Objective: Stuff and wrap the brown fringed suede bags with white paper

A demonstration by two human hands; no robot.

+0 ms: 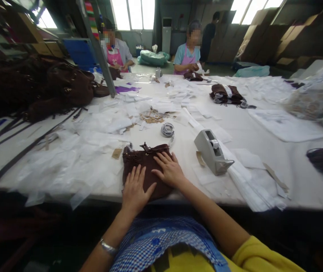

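A dark brown bag (150, 172) lies flat at the front edge of the table, with its drawstring and fringe toward the far side. My left hand (135, 189) rests open on its left part, fingers stretched out. On the upper right part lies my right hand (169, 169), also open and flat with the fingers spread. Just beyond the bag sits a coiled grey strap (167, 130). To the right stands a grey tape dispenser (212, 152). A small brown tag (116, 153) lies close to the bag's left side.
Clear plastic and white paper sheets (73, 158) cover the left side. A heap of brown bags (62, 83) is piled at the far left. A stack of wrapped brown bags (227, 94) lies far right. Two people in pink aprons work across the white table (263, 130); a metal post (100, 49) rises at left.
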